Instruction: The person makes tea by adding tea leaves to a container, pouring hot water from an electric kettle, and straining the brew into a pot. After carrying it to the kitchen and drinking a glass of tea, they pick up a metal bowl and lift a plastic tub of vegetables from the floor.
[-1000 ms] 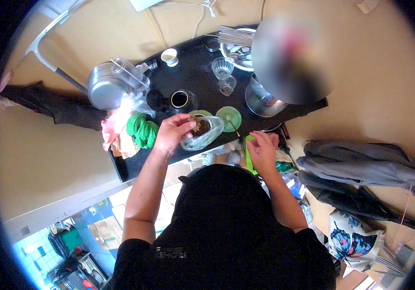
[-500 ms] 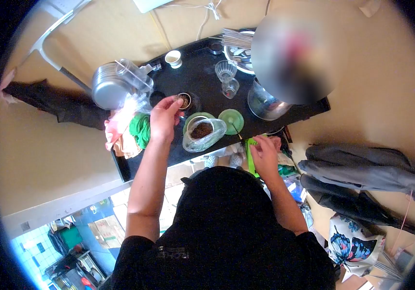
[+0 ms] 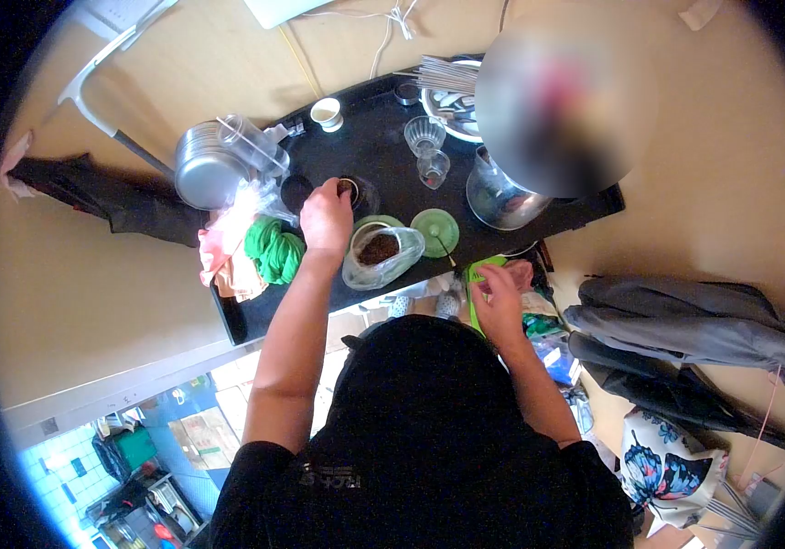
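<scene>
My left hand (image 3: 327,218) is closed at the rim of a small round container (image 3: 349,188) with a dark inside; its fingertips are mostly hidden behind the back of the hand. Just below stands a bowl lined with a clear plastic bag (image 3: 400,267), which holds dark brown granules (image 3: 379,249). A pale green saucer or lid (image 3: 435,231) lies to the right of it, with a thin spoon (image 3: 447,249) across it. Past the table's front edge, my right hand (image 3: 500,297) hangs with loosely bent fingers apart, holding nothing visible, beside a lime-green item (image 3: 482,269).
On the black table (image 3: 370,137) stand a white cup (image 3: 327,113), two glass cups (image 3: 424,134), a metal pitcher (image 3: 498,203) and a bowl of utensils (image 3: 452,105). At left are stacked metal plates (image 3: 209,174) and a green cloth (image 3: 274,252). A blurred patch hides the upper right.
My left hand has turned over and moved slightly right and down at the small container, so less of its brown contents shows. My right hand has dropped slightly.
</scene>
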`<action>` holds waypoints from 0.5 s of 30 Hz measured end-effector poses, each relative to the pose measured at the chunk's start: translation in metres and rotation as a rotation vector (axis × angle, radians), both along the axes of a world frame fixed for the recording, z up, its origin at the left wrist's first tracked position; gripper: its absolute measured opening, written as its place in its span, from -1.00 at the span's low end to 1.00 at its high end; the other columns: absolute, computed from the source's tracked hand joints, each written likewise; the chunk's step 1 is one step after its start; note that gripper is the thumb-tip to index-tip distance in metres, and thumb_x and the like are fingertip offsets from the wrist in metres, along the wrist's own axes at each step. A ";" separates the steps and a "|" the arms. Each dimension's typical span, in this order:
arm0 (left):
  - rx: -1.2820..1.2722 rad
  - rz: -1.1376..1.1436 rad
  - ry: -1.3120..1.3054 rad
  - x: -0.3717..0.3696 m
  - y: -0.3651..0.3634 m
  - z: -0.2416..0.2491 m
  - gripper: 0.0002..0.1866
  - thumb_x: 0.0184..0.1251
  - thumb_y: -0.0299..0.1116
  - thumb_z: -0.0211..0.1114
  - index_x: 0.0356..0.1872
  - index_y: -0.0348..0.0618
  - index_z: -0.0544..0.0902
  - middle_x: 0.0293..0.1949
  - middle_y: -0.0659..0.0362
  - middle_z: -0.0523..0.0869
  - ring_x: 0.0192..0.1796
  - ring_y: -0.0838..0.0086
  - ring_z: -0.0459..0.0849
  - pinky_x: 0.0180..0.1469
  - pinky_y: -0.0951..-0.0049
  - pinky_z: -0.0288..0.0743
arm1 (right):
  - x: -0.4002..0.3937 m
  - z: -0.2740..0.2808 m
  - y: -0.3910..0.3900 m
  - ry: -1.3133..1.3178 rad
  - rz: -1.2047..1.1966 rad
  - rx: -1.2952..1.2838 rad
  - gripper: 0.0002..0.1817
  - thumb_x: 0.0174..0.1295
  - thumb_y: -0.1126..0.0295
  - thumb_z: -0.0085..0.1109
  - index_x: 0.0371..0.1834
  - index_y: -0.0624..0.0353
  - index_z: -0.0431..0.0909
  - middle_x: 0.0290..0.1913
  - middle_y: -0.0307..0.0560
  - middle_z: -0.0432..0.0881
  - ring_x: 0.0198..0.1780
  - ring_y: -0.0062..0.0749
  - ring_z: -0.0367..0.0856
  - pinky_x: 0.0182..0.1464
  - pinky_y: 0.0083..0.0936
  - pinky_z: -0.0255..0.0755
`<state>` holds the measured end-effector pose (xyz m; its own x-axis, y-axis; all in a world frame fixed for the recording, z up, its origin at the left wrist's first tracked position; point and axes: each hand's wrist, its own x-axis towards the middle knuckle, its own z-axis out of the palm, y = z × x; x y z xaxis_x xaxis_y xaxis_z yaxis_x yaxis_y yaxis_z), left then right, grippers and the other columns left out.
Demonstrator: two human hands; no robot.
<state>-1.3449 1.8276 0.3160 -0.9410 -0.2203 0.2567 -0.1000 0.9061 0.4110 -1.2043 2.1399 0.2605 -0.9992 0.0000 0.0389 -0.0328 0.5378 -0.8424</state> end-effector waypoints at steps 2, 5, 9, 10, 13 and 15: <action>-0.048 0.019 -0.081 0.001 0.002 0.003 -0.77 0.34 -0.31 0.34 -0.07 -0.16 0.72 -0.22 -0.11 0.78 -0.13 -0.07 0.77 -0.04 0.00 0.64 | -0.001 0.002 -0.001 0.020 0.005 0.024 -0.63 0.29 0.33 0.31 0.13 0.22 0.65 0.15 0.14 0.65 0.01 0.00 0.70 0.20 -0.15 0.49; -0.051 -0.015 -0.048 0.004 0.000 0.001 -0.77 0.34 -0.31 0.34 -0.07 -0.16 0.73 -0.21 -0.12 0.77 -0.12 -0.07 0.76 -0.04 -0.01 0.64 | -0.002 0.012 -0.003 0.014 0.015 0.019 -0.64 0.30 0.35 0.31 0.13 0.23 0.65 0.15 0.13 0.64 -0.08 -0.08 0.74 0.13 -0.19 0.54; -0.053 -0.048 0.022 0.004 -0.005 -0.006 -0.81 0.35 -0.34 0.32 -0.10 -0.15 0.74 -0.17 -0.09 0.77 -0.13 -0.04 0.76 -0.05 0.02 0.65 | -0.003 0.012 -0.004 0.019 0.027 -0.016 -0.64 0.30 0.36 0.31 0.14 0.23 0.64 0.15 0.12 0.64 -0.14 -0.14 0.75 0.07 -0.23 0.58; -0.048 -0.059 0.041 0.004 -0.005 -0.005 -0.82 0.35 -0.35 0.31 -0.11 -0.16 0.74 -0.16 -0.07 0.77 -0.13 -0.03 0.76 -0.05 0.03 0.65 | -0.003 0.010 -0.004 0.016 0.028 -0.006 -0.64 0.30 0.36 0.31 0.14 0.23 0.64 0.15 0.13 0.64 -0.13 -0.14 0.75 0.07 -0.23 0.58; -0.048 -0.090 0.078 0.006 -0.004 0.002 -0.84 0.37 -0.39 0.28 -0.14 -0.17 0.75 -0.12 -0.03 0.76 -0.14 -0.01 0.77 -0.09 0.06 0.66 | -0.004 0.007 -0.005 0.013 0.031 0.018 -0.63 0.30 0.36 0.31 0.14 0.23 0.64 0.15 0.13 0.64 -0.12 -0.13 0.75 0.08 -0.25 0.59; -0.064 -0.107 0.096 0.008 0.000 0.012 -0.83 0.37 -0.42 0.26 -0.13 -0.18 0.75 -0.10 -0.01 0.76 -0.15 -0.01 0.77 -0.12 0.07 0.67 | -0.004 0.008 -0.005 0.015 0.034 0.027 -0.63 0.30 0.35 0.31 0.15 0.23 0.64 0.16 0.13 0.63 -0.11 -0.12 0.75 0.08 -0.25 0.59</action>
<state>-1.3371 1.8274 0.3278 -0.9289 -0.0999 0.3565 0.0357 0.9343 0.3548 -1.2080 2.1345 0.2687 -0.9979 -0.0356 0.0534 -0.0641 0.5585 -0.8270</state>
